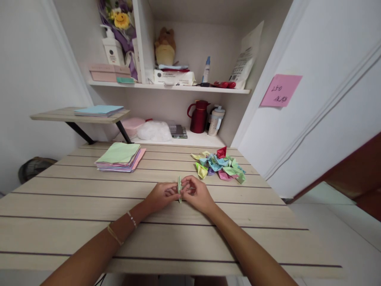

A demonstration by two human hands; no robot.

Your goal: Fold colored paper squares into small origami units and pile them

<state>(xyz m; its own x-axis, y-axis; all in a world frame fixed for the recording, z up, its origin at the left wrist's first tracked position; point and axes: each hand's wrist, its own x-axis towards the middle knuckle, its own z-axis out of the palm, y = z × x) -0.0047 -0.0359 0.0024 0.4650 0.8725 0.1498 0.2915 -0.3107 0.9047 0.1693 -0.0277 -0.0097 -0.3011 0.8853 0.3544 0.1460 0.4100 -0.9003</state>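
Note:
A small piece of folded light green paper (179,190) stands edge-on between my hands, above the middle of the slatted table. My left hand (162,195) pinches it from the left side. From the right, my right hand (198,194) grips the same paper, thumb and fingers closed on its edge. The exact folds are too narrow to make out from this angle. Beyond my right hand lies a pile of folded paper boats (218,163) in blue, green, yellow, pink and red. Back left is a stack of coloured paper squares (119,157) with a green sheet on top.
A small raised shelf (56,114) at the back left bears blue paper (98,110). Behind the table, a cubby holds a dark red jug (199,117), a pale tumbler (216,121) and a white fluffy bundle (154,131). A pink note (281,90) sticks to the right wall.

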